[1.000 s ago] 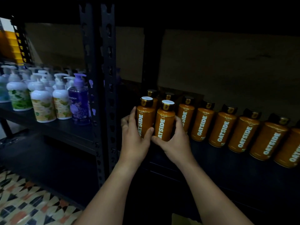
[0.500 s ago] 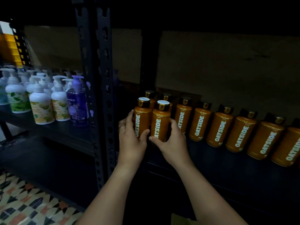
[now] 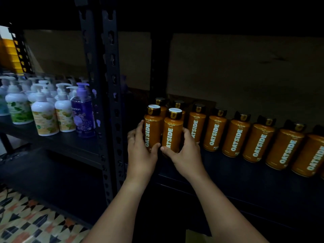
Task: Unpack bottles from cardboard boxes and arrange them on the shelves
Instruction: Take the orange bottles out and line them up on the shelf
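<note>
Two orange OATSIDE bottles stand side by side at the left end of the dark shelf [image 3: 236,174]. My left hand [image 3: 141,151] grips the left bottle [image 3: 152,127] low on its body. My right hand [image 3: 185,154] grips the right bottle [image 3: 172,135] the same way. Both bottles are upright, caps up, in front of two more bottles at the back. A row of several OATSIDE bottles [image 3: 259,141] runs off to the right along the shelf. No cardboard box with bottles shows clearly.
A black perforated upright post [image 3: 110,106] stands just left of my left hand. On the neighbouring shelf to the left are several white pump bottles [image 3: 44,116] and a purple pump bottle [image 3: 82,111]. Patterned floor tiles [image 3: 26,221] lie at the lower left.
Both hands have pushed the two front bottles slightly further back on the shelf, closer to the back pair. The grip on each bottle is unchanged.
</note>
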`<move>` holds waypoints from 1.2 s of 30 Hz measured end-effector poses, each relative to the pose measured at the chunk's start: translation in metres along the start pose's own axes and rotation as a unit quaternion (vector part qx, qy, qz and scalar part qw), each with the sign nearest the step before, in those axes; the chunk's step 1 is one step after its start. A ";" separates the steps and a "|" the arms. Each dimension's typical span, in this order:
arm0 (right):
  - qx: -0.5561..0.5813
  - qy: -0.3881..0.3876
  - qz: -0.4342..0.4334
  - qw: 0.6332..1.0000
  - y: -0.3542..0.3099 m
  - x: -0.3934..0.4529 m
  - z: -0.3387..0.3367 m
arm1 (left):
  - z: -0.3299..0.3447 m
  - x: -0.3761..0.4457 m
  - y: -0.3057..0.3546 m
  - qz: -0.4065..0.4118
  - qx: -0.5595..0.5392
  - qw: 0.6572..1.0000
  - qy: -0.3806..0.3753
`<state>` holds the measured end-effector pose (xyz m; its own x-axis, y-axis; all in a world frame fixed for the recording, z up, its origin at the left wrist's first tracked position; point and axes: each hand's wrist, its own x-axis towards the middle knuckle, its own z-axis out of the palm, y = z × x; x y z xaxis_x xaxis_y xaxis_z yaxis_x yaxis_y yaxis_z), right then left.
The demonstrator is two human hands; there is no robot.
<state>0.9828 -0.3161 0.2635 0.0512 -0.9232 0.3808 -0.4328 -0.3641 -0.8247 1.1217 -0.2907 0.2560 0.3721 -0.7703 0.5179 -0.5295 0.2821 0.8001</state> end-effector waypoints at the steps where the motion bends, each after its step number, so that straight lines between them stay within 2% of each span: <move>1: 0.000 0.001 0.000 1.000 0.000 0.000 0.000 | 0.000 0.000 0.000 0.000 0.000 1.000 0.000; 18: 0.021 0.002 -0.002 1.000 -0.001 -0.001 -0.001 | 0.001 -0.005 0.003 -0.004 0.003 1.000 -0.002; 22: 0.026 0.010 0.004 1.000 -0.004 -0.004 -0.005 | 0.004 -0.016 0.003 0.000 0.003 1.000 0.018; 25: 0.043 0.025 0.033 0.998 -0.007 -0.018 -0.014 | 0.004 -0.032 0.006 0.018 0.015 0.999 0.028; 29: 0.066 0.046 0.028 0.996 -0.010 -0.060 -0.040 | 0.002 -0.058 0.028 0.089 0.017 0.991 0.094; 31: 0.091 0.057 0.011 0.994 -0.010 -0.087 -0.057 | 0.003 -0.076 0.045 0.123 -0.037 0.989 0.068; 34: 0.136 0.072 -0.006 0.988 -0.001 -0.134 -0.084 | 0.015 -0.117 0.060 0.184 -0.075 0.980 -0.024; 36: 0.117 0.079 -0.006 0.990 0.019 -0.165 -0.100 | 0.031 -0.152 0.056 0.231 -0.067 0.966 -0.096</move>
<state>0.8766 -0.1585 0.2270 -0.0940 -0.8951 0.4359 -0.2123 -0.4097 -0.8872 1.0118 -0.1760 0.2122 -0.0352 -0.6324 0.7738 -0.4966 0.6830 0.5356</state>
